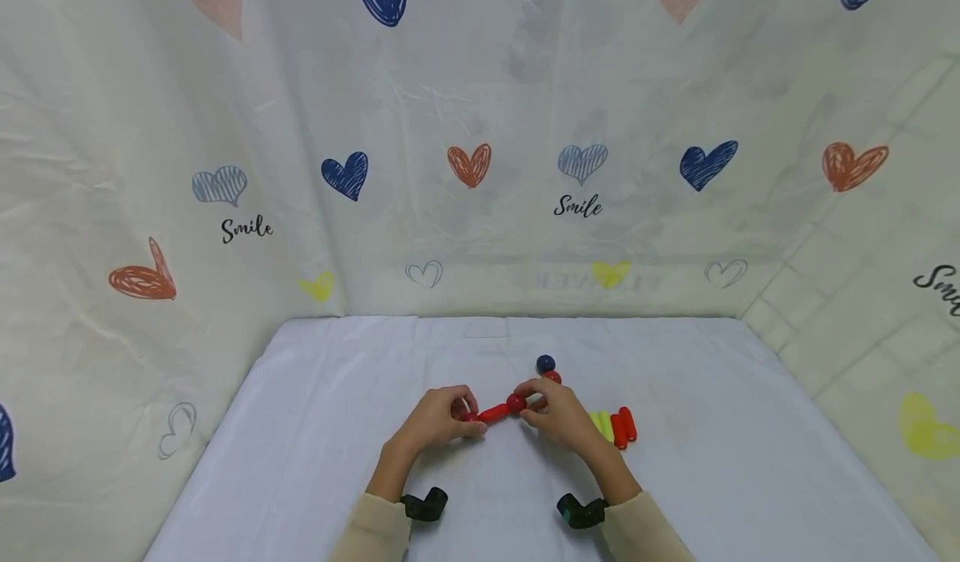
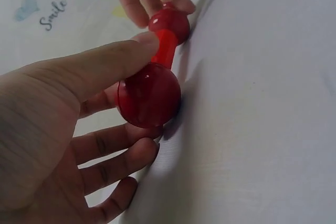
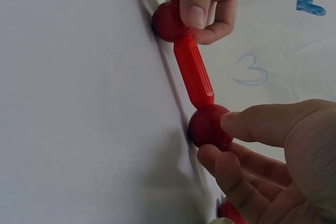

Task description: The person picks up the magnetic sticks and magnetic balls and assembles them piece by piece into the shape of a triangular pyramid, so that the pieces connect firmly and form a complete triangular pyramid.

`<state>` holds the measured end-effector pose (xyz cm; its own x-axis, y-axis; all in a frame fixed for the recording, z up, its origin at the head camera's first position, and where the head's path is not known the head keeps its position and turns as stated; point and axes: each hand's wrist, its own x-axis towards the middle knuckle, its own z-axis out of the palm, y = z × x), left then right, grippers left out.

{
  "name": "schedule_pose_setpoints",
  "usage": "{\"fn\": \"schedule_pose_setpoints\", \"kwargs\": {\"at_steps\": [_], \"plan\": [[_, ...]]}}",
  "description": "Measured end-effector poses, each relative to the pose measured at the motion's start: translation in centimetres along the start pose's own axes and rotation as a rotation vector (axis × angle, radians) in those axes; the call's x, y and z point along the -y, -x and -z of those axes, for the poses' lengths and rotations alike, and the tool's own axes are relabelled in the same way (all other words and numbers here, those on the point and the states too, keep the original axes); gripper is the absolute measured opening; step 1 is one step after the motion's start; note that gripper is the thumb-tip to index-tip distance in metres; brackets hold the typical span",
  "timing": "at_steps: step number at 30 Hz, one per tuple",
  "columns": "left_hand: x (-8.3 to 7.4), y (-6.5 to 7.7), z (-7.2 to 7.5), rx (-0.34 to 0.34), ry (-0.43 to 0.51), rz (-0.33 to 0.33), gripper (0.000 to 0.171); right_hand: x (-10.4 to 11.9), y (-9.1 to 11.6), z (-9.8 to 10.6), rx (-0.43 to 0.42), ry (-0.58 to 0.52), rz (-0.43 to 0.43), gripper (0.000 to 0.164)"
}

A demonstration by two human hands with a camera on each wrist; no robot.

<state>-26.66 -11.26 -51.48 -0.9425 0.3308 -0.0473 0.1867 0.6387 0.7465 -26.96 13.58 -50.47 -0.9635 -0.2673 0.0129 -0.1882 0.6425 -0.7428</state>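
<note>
A red ridged rod (image 3: 194, 72) runs between two glossy red balls, one joined at each end. My left hand (image 1: 442, 416) pinches the left ball (image 2: 149, 95) between thumb and fingers, its other fingers spread below. The right ball (image 3: 211, 126) is pinched by my right hand (image 1: 558, 416), thumb on one side and fingertips on the other. In the head view the joined piece slants slightly up toward the right, low over the white tabletop. Just behind the right hand lies another red ball (image 1: 552, 376), partly hidden by it.
A dark blue ball (image 1: 546, 363) lies just beyond the partly hidden red one. Right of my right hand, yellow-green rods (image 1: 602, 424) and red rods (image 1: 622, 427) lie side by side on the white cloth (image 1: 315, 454). A heart-patterned curtain (image 1: 480, 228) hangs behind the table.
</note>
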Motion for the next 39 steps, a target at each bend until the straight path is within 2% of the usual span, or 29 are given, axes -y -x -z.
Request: {"fn": "schedule_pose_setpoints", "kwargs": {"at_steps": [7, 15, 20, 25, 28, 32, 39], "plan": [[0.1, -0.1, -0.1, -0.055, -0.04, -0.027, 0.022, 0.1, 0.0, 0.1, 0.023, -0.042, 0.063, 0.032], [0.2, -0.2, -0.5, -0.091, -0.015, -0.019, 0.02, 0.1, 0.0, 0.4, 0.071, -0.073, 0.124, 0.033], [0.3, -0.3, -0.6, -0.063, 0.024, -0.01, 0.015, 0.2, 0.0, 0.8, 0.038, -0.072, 0.064, 0.03], [0.3, -0.4, -0.8, -0.027, 0.034, 0.018, 0.025, 0.1, 0.2, 1.6, -0.01, -0.08, -0.027, 0.029], [0.2, -0.4, -0.8, -0.02, 0.031, 0.021, 0.032, -0.3, 0.2, 2.4, -0.034, -0.084, -0.055, 0.029], [0.0, -0.3, -0.7, -0.013, 0.044, 0.006, 0.036, -1.1, 0.2, 3.8, -0.058, -0.105, -0.045, 0.03], [-0.1, -0.3, -0.7, -0.005, 0.028, -0.017, 0.036, -3.2, 0.9, 8.0, -0.123, -0.117, -0.047, 0.035]]}}
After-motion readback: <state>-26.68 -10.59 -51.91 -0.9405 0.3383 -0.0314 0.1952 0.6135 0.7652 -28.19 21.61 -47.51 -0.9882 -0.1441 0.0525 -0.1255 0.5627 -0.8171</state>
